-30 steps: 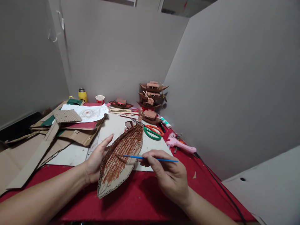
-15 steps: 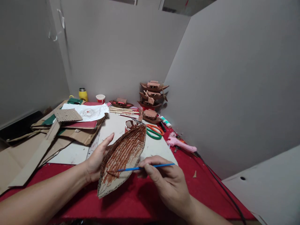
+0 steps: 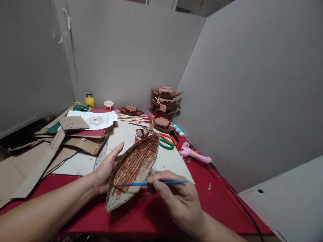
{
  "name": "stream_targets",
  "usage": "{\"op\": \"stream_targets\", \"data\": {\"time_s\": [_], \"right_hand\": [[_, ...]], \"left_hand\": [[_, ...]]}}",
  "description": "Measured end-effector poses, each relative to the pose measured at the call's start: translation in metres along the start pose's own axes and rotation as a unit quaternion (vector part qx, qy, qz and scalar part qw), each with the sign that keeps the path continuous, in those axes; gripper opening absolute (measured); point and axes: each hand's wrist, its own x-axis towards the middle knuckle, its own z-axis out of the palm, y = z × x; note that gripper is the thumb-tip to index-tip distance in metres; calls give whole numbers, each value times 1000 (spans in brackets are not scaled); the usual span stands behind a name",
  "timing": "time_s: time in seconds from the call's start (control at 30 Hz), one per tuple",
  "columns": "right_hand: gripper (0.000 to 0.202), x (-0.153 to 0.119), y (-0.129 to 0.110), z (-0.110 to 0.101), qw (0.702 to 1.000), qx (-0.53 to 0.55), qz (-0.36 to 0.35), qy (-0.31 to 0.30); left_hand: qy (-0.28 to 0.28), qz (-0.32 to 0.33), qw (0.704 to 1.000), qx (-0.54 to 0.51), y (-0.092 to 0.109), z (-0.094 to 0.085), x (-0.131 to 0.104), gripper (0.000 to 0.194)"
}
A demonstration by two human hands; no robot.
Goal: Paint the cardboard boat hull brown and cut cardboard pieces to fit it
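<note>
My left hand (image 3: 106,171) holds up a boat-shaped cardboard hull (image 3: 135,168) from its left side, thumb raised and the other fingers hidden behind it. Brown paint covers much of the ridged inner face; bare cardboard shows along the lower right edge and at the near tip. Pinched in my right hand (image 3: 174,198) is a thin blue paintbrush (image 3: 161,183). Its brown tip touches the hull's inside near the lower left. Just behind the hull's far end stands a paper cup (image 3: 139,133) smeared with brown paint.
Finished model boats (image 3: 165,101) are stacked at the back, with wooden sticks (image 3: 133,119) nearby. Scissors (image 3: 168,143) and a pink glue gun (image 3: 195,154) with its cord lie to the right. Cardboard pieces (image 3: 83,143) and a drawing (image 3: 103,120) fill the left. A yellow bottle (image 3: 89,101) stands behind.
The brush tip has shifted slightly left and down along the hull's inside, and the brush lies a little flatter. The hull has tilted slightly; both hands keep their grip.
</note>
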Motion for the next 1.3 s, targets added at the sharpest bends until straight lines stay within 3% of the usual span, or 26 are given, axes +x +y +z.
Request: {"op": "stream_targets", "data": {"time_s": [0.17, 0.43, 0.57, 0.8, 1.0, 1.3], "right_hand": [[21, 2, 5, -3, 998, -45, -10, 46], [16, -7, -7, 3, 997, 48, 52, 9], [15, -4, -4, 3, 994, 66, 90, 20], [14, -1, 4, 2, 994, -2, 72, 84], [14, -3, 0, 8, 988, 71, 115, 71], [14, 1, 4, -2, 990, -57, 50, 122]], "left_hand": [[-12, -9, 1000, -12, 0, -2, 0, 65], [18, 23, 999, 27, 0, -3, 1, 61], [-13, 14, 999, 30, -2, -5, 2, 64], [-88, 4, 996, 10, -5, -7, 4, 69], [-61, 2, 998, 26, -5, -6, 2, 69], [-34, 21, 999, 8, -4, -4, 3, 56]]}}
